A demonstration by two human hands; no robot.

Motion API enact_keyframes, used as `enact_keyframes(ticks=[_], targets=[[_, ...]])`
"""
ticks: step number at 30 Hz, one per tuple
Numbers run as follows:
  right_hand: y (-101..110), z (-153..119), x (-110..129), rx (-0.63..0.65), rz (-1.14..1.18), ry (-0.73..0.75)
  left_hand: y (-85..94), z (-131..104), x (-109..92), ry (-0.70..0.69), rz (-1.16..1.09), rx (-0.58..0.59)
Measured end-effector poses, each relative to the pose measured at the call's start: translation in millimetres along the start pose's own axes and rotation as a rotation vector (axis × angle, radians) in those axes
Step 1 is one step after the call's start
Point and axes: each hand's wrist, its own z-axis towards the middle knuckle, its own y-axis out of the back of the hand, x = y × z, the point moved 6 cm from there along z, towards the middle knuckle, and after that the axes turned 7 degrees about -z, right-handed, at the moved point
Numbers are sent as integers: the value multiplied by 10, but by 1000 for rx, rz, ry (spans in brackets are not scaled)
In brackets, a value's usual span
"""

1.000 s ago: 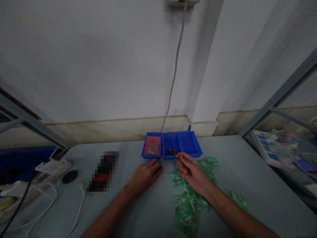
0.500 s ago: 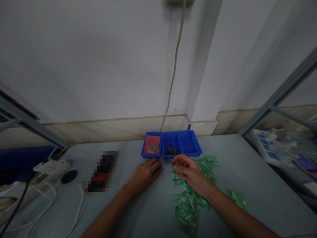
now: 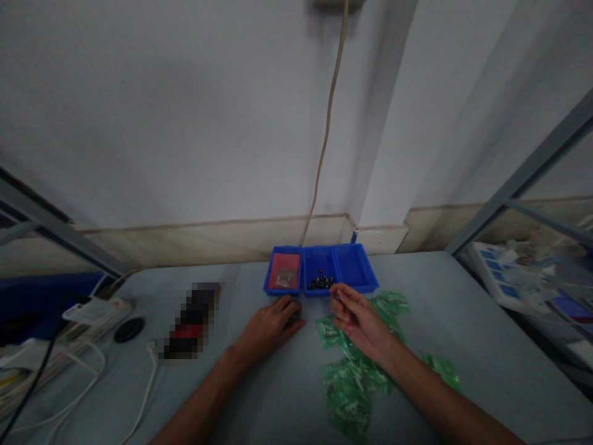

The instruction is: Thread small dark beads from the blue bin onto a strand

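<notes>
While a small dark piece [image 3: 336, 296] sits pinched in the fingertips of the right hand [image 3: 338, 303], just in front of a row of blue plastic bins [image 3: 356, 271], the left hand [image 3: 273, 322] rests curled beside it, fingers bent and thumb near; whether they grip anything is too dim to tell. Small shiny dark parts [image 3: 320, 283] lie loose in the middle bin, and a flat red sheet [image 3: 284, 261] lines the left one. Crinkled green plastic bags [image 3: 348, 398] spread beneath the right hand on the smooth grey tabletop [image 3: 259, 402].
</notes>
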Motion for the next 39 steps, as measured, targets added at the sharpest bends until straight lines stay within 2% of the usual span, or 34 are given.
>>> enact_keyframes(ticks=[10, 13, 22, 33, 39], targets=[[-16, -19, 10, -48, -157, 46, 58, -77, 41, 87, 99, 23], [-19, -20, 13, -53, -166, 48, 56, -52, 31, 98, 102, 22], [29, -3, -2, -51, -182, 54, 51, 5, -78, 16, 53, 15], [0, -21, 23, -63, -177, 54, 129, -75, -78, 78, 49, 40], [-16, -12, 42, -77, -181, 50, 176, -177, -26, 130, 10, -9]])
